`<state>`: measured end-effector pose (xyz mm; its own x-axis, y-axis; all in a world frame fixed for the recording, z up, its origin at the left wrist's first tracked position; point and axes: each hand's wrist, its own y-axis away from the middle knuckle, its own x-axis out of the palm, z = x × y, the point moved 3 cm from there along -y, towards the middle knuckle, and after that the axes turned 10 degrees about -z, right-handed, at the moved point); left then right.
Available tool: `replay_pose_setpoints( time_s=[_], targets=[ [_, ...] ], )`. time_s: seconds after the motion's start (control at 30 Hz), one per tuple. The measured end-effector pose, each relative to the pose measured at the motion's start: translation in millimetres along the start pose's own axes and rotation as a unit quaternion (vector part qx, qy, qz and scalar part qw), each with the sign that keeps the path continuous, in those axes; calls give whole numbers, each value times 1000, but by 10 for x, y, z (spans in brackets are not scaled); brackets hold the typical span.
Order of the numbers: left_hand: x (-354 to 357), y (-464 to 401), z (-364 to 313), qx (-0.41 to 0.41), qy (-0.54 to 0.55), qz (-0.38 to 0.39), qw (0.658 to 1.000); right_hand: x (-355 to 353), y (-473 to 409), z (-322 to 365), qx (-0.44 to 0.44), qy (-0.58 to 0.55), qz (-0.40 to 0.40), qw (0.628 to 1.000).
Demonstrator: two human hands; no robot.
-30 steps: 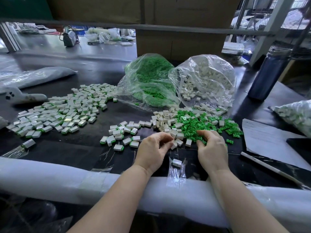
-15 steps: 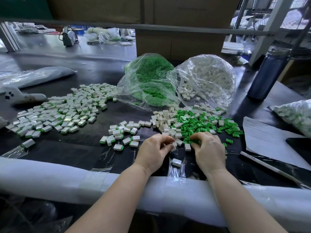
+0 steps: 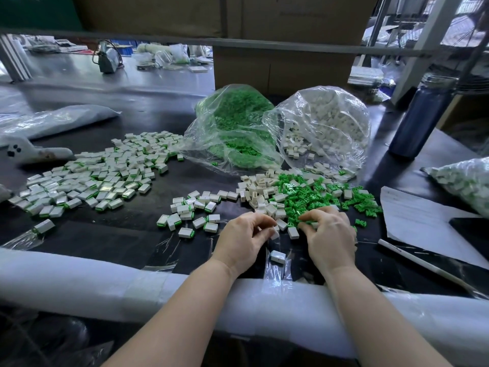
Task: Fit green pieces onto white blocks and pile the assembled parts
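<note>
Both hands have drawn closer together over the last second: the right hand [image 3: 329, 235], which had been reaching into the loose green plastic pieces [image 3: 312, 197], has pulled back toward the near edge of that scatter, while the left hand [image 3: 242, 241] has barely shifted. The left hand's fingers are curled and pinch a small white rectangular plastic block [image 3: 275, 235] at their tips. The right hand's fingers are curled down among the green pieces at the scatter's near edge; whether they hold one I cannot tell. A few loose white blocks lie on the dark bench [image 3: 137, 231] between the two hands, and another white block [image 3: 277, 256] sits on a scrap of clear film just in front of the wrists.

Unfitted white blocks [image 3: 260, 192] lie heaped just left of the green pieces. Left of the hands is a small cluster of assembled white-and-green parts [image 3: 190, 211], and farther left a much larger spread of assembled parts [image 3: 103, 178]. Behind the loose parts stand two clear plastic bags side by side, touching: one full of green pieces [image 3: 235, 131], one holding white blocks [image 3: 328, 125]. A dark blue cylindrical bottle [image 3: 420, 117] stands at the far right, and a white paper sheet [image 3: 420, 221] lies right of the hands. Both forearms rest across a white foam-wrapped rail [image 3: 79, 282] along the bench's near edge.
</note>
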<state>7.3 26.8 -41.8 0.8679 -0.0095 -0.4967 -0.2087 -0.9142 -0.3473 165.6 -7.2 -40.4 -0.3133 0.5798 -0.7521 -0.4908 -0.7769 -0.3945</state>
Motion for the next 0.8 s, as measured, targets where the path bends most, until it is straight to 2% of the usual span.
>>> replay_pose_setpoints(
  time_s=[0.13,0.23,0.4,0.47,0.67,0.8],
  targets=[
    [-12,3,-18,-5,34,-2,999,-34,-3,-11,-12,-93,-59,994],
    [-24,-3,-20,-26,74,-4,997,-68,14,21,-17,-181,-65,981],
    [-35,-10,2,-93,171,2,981,-38,57,79,-17,-314,9,949],
    [-31,-4,2,-95,176,5,980,-40,69,109,-21,-348,27,937],
    [-22,-14,16,-70,158,-1,985,-20,82,124,8,-397,83,914],
    [-6,1,11,-99,207,8,973,-2,85,131,13,-405,97,909]
  ],
)
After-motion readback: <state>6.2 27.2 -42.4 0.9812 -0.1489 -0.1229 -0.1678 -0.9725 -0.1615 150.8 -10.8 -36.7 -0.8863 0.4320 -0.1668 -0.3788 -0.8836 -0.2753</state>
